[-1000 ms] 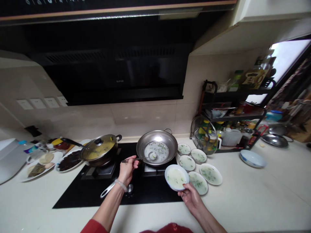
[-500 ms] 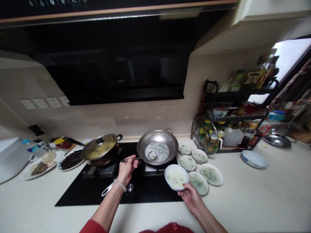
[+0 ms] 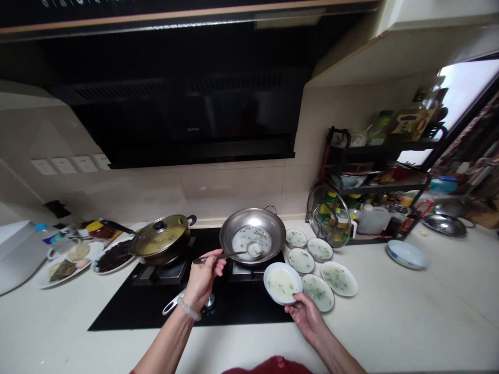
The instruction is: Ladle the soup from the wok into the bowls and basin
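Note:
My left hand grips the dark handle of a metal ladle, whose full cup is raised a little over the white soup in the steel wok on the right burner. My right hand holds the near rim of a white bowl with some pale soup in it, tilted next to the wok at the stove's right edge. Several filled bowls of soup with green bits sit on the counter to the right of it.
A lidded pan stands on the left burner of the black cooktop. Plates of food lie at far left. A black rack with bottles, a glass lid and an empty bowl stand at right.
The ladle has lifted out of the soup and shifted right toward the held bowl; my left wrist has risen. The bowl in my right hand has barely moved.

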`<action>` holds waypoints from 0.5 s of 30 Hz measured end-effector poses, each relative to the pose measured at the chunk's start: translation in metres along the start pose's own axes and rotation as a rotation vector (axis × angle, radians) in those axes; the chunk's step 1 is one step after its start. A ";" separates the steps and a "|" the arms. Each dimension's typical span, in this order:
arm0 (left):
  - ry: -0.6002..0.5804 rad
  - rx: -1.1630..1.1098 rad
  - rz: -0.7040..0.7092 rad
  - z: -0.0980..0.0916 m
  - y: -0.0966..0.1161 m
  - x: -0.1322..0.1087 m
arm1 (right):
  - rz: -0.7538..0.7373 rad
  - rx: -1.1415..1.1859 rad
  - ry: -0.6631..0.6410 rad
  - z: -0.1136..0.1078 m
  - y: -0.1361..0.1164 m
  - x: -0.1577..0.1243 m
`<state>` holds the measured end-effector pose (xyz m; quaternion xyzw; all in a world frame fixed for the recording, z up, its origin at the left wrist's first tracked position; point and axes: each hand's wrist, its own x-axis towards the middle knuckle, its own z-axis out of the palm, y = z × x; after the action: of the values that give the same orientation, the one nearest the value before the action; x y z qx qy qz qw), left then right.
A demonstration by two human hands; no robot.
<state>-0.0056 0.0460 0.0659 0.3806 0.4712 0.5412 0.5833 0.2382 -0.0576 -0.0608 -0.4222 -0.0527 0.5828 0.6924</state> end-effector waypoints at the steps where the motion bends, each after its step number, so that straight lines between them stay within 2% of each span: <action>1: -0.011 0.009 -0.005 0.001 0.001 -0.004 | 0.000 0.002 -0.001 0.000 0.000 0.000; 6: -0.097 0.053 -0.005 0.007 0.003 -0.022 | 0.008 0.003 0.001 0.003 -0.002 -0.002; 10: -0.194 0.151 0.017 0.012 -0.008 -0.034 | 0.021 0.001 -0.007 0.005 -0.003 -0.001; 15: -0.393 0.339 0.097 0.017 -0.025 -0.048 | 0.011 0.003 -0.021 0.003 -0.002 0.003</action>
<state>0.0189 -0.0040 0.0529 0.5928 0.4138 0.3976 0.5651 0.2391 -0.0536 -0.0585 -0.4151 -0.0569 0.5911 0.6893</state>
